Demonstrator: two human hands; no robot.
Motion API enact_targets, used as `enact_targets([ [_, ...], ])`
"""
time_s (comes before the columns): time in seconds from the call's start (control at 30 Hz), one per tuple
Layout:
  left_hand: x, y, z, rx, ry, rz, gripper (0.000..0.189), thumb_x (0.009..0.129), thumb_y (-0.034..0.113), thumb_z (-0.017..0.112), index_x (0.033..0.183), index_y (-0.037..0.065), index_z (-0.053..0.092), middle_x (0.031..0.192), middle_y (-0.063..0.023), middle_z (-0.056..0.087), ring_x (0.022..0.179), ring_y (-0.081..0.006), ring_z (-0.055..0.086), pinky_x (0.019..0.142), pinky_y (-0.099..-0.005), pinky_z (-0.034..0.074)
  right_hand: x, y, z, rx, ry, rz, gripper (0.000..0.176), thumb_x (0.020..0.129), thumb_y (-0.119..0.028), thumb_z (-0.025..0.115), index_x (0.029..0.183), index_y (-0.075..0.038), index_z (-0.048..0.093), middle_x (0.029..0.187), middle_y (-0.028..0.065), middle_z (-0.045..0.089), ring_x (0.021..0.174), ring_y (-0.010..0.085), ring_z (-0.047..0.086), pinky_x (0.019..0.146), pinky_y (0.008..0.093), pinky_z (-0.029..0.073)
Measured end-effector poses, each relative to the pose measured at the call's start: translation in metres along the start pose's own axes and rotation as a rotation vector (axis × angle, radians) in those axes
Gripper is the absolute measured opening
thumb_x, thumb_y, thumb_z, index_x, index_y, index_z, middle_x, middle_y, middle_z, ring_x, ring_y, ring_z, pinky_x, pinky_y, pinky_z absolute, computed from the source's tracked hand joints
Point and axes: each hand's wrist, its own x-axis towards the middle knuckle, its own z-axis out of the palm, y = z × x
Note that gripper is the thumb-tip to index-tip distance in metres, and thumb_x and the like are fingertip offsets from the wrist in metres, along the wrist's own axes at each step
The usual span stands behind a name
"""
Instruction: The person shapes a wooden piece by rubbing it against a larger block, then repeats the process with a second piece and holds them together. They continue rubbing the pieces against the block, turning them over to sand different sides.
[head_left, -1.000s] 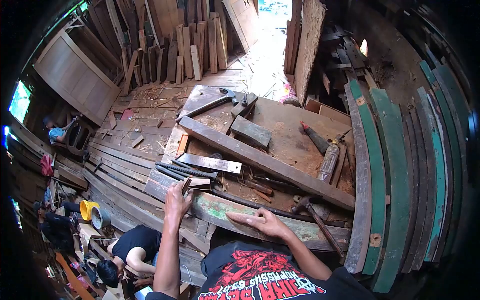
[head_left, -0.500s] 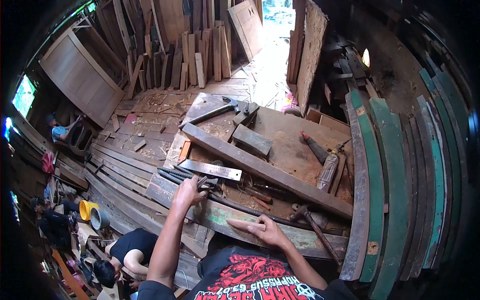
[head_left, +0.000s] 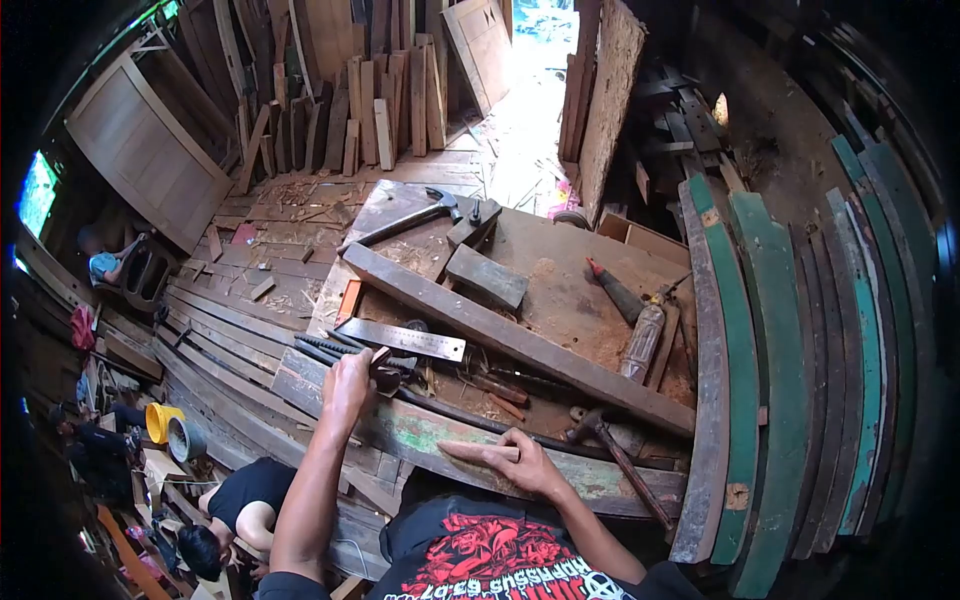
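Note:
My right hand (head_left: 530, 468) is closed around a short, pointed piece of wood (head_left: 468, 452), held over the worn green-painted board (head_left: 410, 425) at the bench's near edge. My left hand (head_left: 346, 388) is closed at the tool pile, its fingers round a small dark object (head_left: 380, 358) whose kind I cannot make out. Just beyond that hand lies a try square with a metal blade (head_left: 410, 340) and orange handle (head_left: 349, 300). Dark ridged rods (head_left: 318, 346) lie to its left. A hammer (head_left: 610, 450) rests on the bench to the right of my right hand.
A long beam (head_left: 520, 335) crosses the bench diagonally. Beyond it are a claw hammer (head_left: 405, 220), a wooden block (head_left: 487, 278) and a bottle (head_left: 643, 343). Green boards (head_left: 775, 380) stand at the right. A person in a black top (head_left: 250, 495) bends low at the left.
The view has shifted slightly, moving the bench left in the picture. My left hand has turned a little, and the dark object shows more above its fingers. My right hand still holds the pointed wood.

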Motion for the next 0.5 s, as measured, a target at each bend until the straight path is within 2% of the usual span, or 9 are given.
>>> enact_targets([
  [0.1,0.004,0.013,-0.022,0.017,0.005,-0.018,0.025,0.082,0.008,0.074,0.106,0.007,0.064,0.093,-0.0261,0.073,0.093,-0.0483,0.071,0.081,-0.0587,0.058,0.002,0.005,0.001,0.006,0.01,-0.031,0.046,0.094,-0.046,0.082,0.104,-0.004,0.066,0.092,0.0107,0.07,0.092,0.0159,0.065,0.083,0.0356,0.054],
  [0.2,0.005,0.015,-0.033,-0.055,0.017,-0.007,0.027,0.081,0.008,0.073,0.106,0.006,0.062,0.093,-0.0262,0.072,0.092,-0.0494,0.07,0.079,-0.0592,0.057,0.004,0.004,0.0,0.02,-0.021,0.034,0.044,0.094,-0.044,0.082,0.103,-0.004,0.066,0.092,0.0099,0.071,0.092,0.0145,0.064,0.083,0.0351,0.054],
  [0.23,0.001,0.015,-0.031,-0.085,0.028,0.0,0.027,0.081,0.008,0.073,0.106,0.007,0.062,0.093,-0.0262,0.072,0.092,-0.0494,0.07,0.079,-0.0594,0.057,0.004,0.004,0.0,0.01,-0.008,0.011,0.048,0.092,-0.047,0.082,0.106,-0.003,0.066,0.093,0.0144,0.073,0.092,0.0196,0.069,0.082,0.0378,0.055],
  [0.3,-0.003,0.018,-0.028,-0.142,0.055,0.026,0.027,0.082,0.008,0.072,0.107,0.007,0.062,0.092,-0.0262,0.072,0.092,-0.0496,0.07,0.078,-0.0598,0.056,0.005,0.006,0.0,0.007,-0.01,0.006,0.048,0.092,-0.046,0.082,0.106,-0.003,0.066,0.094,0.0147,0.073,0.092,0.0194,0.069,0.082,0.0378,0.055],
  [0.33,-0.01,0.032,-0.04,-0.135,0.029,0.02,0.032,0.084,0.006,0.071,0.116,0.01,0.071,0.096,-0.0261,0.072,0.095,-0.0472,0.07,0.077,-0.0535,0.056,0.005,0.007,0.0,0.006,-0.008,0.003,0.048,0.092,-0.045,0.083,0.106,-0.003,0.067,0.094,0.0149,0.073,0.092,0.0194,0.069,0.082,0.0379,0.056],
  [0.43,-0.032,0.031,-0.028,-0.26,0.042,0.106,0.021,0.089,0.01,0.072,0.11,0.006,0.071,0.091,-0.0268,0.07,0.088,-0.0481,0.069,0.072,-0.049,0.055,0.005,0.005,-0.001,0.019,0.003,0.031,0.049,0.092,-0.047,0.082,0.107,-0.003,0.067,0.095,0.0155,0.074,0.092,0.0199,0.07,0.083,0.0384,0.056],
  [0.5,-0.043,0.04,-0.027,-0.464,0.058,0.085,0.02,0.087,0.01,0.072,0.106,0.003,0.072,0.087,-0.0256,0.069,0.081,-0.0425,0.071,0.071,-0.0464,0.055,0.009,0.01,0.0,0.014,0.028,-0.01,0.051,0.092,-0.049,0.082,0.108,-0.003,0.067,0.096,0.0164,0.074,0.093,0.0209,0.07,0.083,0.0393,0.056],
])
